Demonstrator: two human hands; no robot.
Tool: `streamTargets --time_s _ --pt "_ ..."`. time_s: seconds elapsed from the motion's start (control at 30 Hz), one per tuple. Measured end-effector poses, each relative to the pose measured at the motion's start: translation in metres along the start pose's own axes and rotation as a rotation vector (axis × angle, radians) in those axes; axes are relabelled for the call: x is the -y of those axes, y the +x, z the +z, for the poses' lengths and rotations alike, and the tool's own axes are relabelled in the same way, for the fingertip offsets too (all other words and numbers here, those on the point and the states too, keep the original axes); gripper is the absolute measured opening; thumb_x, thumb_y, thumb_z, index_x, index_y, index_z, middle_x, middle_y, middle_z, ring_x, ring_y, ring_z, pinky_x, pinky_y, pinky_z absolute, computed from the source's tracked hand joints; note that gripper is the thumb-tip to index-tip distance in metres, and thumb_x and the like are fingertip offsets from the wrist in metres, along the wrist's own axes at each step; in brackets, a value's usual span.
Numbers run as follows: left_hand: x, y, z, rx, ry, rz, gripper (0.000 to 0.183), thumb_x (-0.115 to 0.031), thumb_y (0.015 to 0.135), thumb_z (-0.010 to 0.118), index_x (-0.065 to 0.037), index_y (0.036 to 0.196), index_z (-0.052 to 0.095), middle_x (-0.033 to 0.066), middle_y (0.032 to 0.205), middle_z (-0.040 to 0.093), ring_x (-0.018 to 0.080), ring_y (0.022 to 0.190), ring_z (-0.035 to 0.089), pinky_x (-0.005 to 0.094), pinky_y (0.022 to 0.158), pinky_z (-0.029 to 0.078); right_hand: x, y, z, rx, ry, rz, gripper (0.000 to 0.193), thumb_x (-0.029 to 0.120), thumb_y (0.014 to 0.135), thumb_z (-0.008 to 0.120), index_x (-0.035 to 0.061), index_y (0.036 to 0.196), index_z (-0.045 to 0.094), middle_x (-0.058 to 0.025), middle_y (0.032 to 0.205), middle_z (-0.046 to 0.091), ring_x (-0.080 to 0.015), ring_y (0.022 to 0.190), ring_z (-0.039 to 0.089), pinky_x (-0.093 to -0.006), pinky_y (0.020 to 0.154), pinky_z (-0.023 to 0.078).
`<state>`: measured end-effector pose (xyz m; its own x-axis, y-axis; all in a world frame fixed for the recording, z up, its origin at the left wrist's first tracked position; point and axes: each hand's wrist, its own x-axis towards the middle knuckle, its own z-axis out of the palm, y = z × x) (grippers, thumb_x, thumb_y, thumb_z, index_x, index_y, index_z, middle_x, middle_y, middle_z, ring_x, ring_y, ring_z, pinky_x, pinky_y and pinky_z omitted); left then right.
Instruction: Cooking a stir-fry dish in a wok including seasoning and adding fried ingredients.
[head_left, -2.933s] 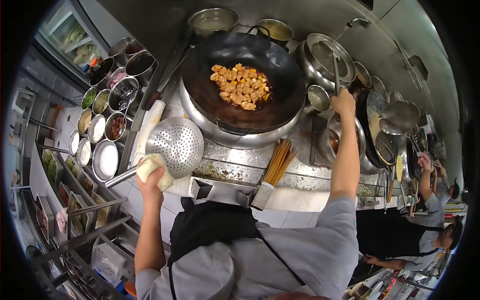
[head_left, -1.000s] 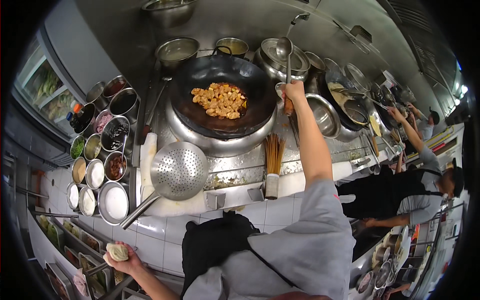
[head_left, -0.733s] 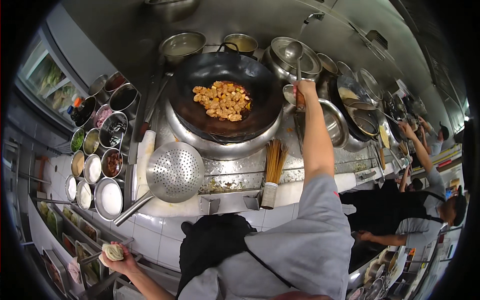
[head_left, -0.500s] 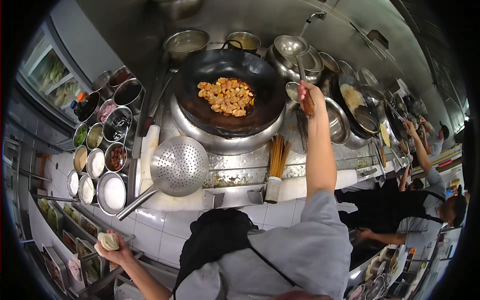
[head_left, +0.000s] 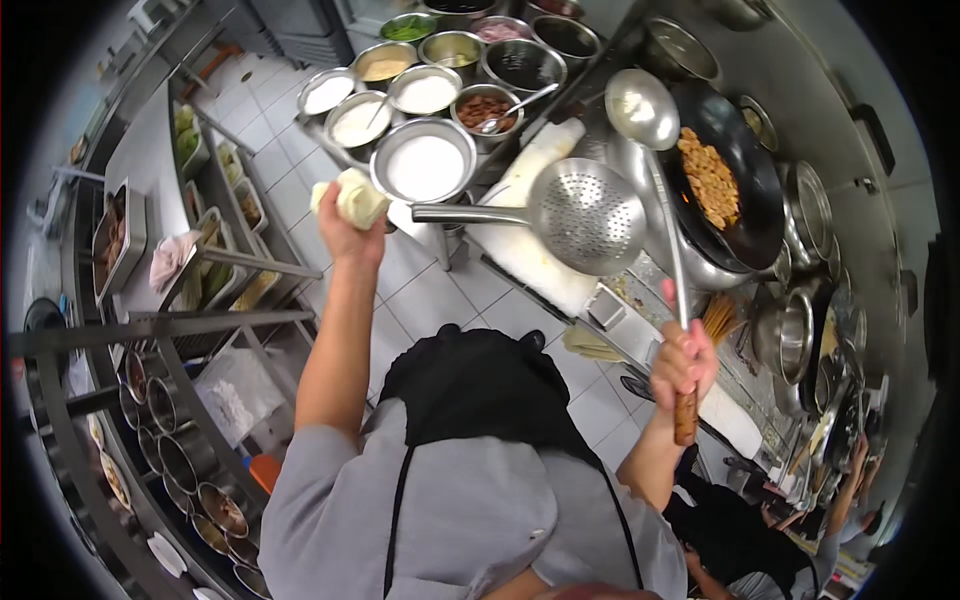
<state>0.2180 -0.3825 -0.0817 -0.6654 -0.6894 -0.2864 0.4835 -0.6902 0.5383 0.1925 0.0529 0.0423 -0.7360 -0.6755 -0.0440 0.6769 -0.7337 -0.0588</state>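
Note:
My left hand (head_left: 352, 242) is closed round a bundled pale yellow cloth (head_left: 350, 198), held up beside the seasoning bowls. In my right hand (head_left: 684, 362) is a long metal ladle (head_left: 642, 108), gripped near its wooden handle. The ladle's bowl hangs at the near left rim of a black wok (head_left: 755, 215). Browned, diced food pieces (head_left: 710, 185) lie in the wok. A perforated metal strainer (head_left: 588, 215) rests between the wok and the bowls, its handle pointing left. Closest to the cloth are a large bowl of white grains (head_left: 424, 165) and a smaller bowl of white powder (head_left: 358, 122).
Several metal pots line the back, including one with dark liquid (head_left: 524, 65) and one with brown pieces (head_left: 486, 112). A bamboo brush (head_left: 720, 318) lies right of my right hand. Left stands a rack (head_left: 200, 325) with trays and pots. A co-worker (head_left: 745, 540) stands lower right.
The view has swung left, toward the seasoning bowls. My left hand has come up with the cloth. My right hand has drawn the ladle back from the pots behind the wok.

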Motion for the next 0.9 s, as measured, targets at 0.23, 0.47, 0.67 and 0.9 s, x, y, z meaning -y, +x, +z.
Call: streamTargets --time_s 0.23,0.47,0.67,0.9 --pt "-0.018 -0.021 0.011 -0.044 0.106 -0.215 0.036 -0.038 0.087 0.049 -0.011 0.111 0.051 0.0083 0.111 0.058 0.0263 0.101 0.058 0.0477 0.08 0.049 -0.086 0.033 -0.014 -0.25 -0.313 0.296 0.052 0.01 0.092 0.047 -0.0001 0.139 0.027 -0.0051 0.069 0.046 -0.0093 0.041 0.045 -0.0252 0.032 0.038" --pt "-0.019 -0.011 -0.017 -0.093 0.323 -0.41 0.041 -0.038 0.088 0.048 -0.005 0.111 0.052 0.0136 0.101 0.06 0.0307 0.097 0.059 0.0477 0.083 0.05 -0.13 0.057 -0.006 -0.398 -1.15 0.313 0.056 0.007 0.085 0.059 0.003 0.137 0.038 -0.0027 0.064 0.049 -0.0075 0.04 0.045 -0.0229 0.033 0.039" --pt "-0.018 -0.006 -0.016 0.001 0.152 -0.265 0.04 -0.036 0.087 0.05 -0.004 0.112 0.051 0.013 0.1 0.06 0.0322 0.096 0.059 0.0462 0.079 0.052 -0.15 0.055 -0.009 -0.405 -1.543 0.289 0.059 0.005 0.087 0.056 0.0089 0.141 0.034 0.0015 0.064 0.049 -0.0053 0.042 0.045 -0.0212 0.037 0.04" --pt "-0.013 -0.005 -0.02 -0.044 0.156 -0.248 0.039 -0.034 0.086 0.053 -0.004 0.11 0.051 0.0136 0.1 0.058 0.0328 0.093 0.06 0.0465 0.08 0.052 -0.164 0.052 -0.021 -0.391 -1.777 0.201 0.06 0.002 0.085 0.057 0.0067 0.141 0.035 0.004 0.063 0.047 -0.0042 0.042 0.044 -0.0211 0.037 0.038"
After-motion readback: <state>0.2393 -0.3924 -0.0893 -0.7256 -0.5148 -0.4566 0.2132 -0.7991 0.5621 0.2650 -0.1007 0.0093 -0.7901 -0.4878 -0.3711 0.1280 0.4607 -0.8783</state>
